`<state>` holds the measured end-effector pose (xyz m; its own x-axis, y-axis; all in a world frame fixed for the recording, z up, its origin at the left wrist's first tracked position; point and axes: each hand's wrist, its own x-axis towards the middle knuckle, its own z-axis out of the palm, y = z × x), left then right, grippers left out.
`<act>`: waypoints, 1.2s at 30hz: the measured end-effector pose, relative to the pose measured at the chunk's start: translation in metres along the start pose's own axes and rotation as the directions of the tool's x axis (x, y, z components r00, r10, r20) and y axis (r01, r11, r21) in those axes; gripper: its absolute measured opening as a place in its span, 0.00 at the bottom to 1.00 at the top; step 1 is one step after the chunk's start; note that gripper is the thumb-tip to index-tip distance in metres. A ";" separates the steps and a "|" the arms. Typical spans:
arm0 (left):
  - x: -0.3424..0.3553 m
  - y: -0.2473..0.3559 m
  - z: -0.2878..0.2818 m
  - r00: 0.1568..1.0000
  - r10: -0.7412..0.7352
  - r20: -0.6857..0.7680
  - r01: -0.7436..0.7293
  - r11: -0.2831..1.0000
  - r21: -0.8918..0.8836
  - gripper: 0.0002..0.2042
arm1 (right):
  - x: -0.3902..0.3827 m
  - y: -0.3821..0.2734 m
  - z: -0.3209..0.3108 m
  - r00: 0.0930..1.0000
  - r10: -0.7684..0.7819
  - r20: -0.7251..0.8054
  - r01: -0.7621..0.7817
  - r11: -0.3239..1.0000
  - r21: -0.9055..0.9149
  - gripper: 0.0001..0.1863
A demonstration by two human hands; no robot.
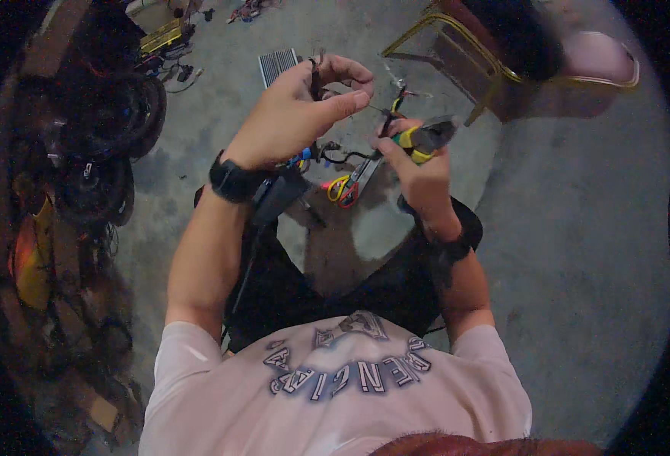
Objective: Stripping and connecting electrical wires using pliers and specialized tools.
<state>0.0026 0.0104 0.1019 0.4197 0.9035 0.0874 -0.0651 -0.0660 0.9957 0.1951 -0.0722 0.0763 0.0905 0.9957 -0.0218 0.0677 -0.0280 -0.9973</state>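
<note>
My left hand (304,106) is raised at the centre, its thumb and curled fingers closed on a thin wire (377,108) that runs toward my right hand. In my right hand (424,175) is a pair of pliers (435,134) with yellow-and-green handles, its dark head pointing up and right. The thumb and forefinger of that hand also pinch a dark cable (387,125) near the wire. Beyond, thin loose wire ends (402,85) stick out. Below the hands are scissors (342,191) with yellow and red handle loops, beside a black cord and a blue piece (302,157).
Behind my left hand lies a grey finned metal box (277,67). Black tyres (114,121), cables and a yellow part (161,36) crowd the left side. A gold-framed chair (457,45) stands at upper right on the concrete floor (571,228).
</note>
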 end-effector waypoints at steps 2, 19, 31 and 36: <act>-0.020 0.031 0.002 0.998 0.000 0.057 0.002 1.000 -0.029 0.14 | -0.019 -0.027 -0.005 0.992 0.100 -0.080 -0.105 0.993 -0.060 0.11; -0.146 0.138 0.014 0.758 -0.268 0.594 0.487 0.839 -0.243 0.11 | -0.193 -0.143 -0.027 0.998 -0.034 -0.056 0.017 0.960 -0.280 0.12; -0.151 0.067 0.025 0.995 0.076 0.059 -0.086 0.977 0.197 0.10 | -0.176 -0.097 0.004 0.991 0.128 0.035 -0.132 0.934 0.331 0.09; -0.159 0.031 -0.001 0.999 0.040 0.031 -0.047 0.954 0.297 0.14 | -0.169 -0.086 0.023 0.981 0.184 0.061 -0.193 0.959 0.207 0.09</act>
<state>-0.0671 -0.1353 0.1188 0.4450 0.8864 0.1276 0.1870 -0.2313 0.9547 0.1509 -0.2359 0.1646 0.0409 0.9770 -0.2094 -0.1585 -0.2006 -0.9668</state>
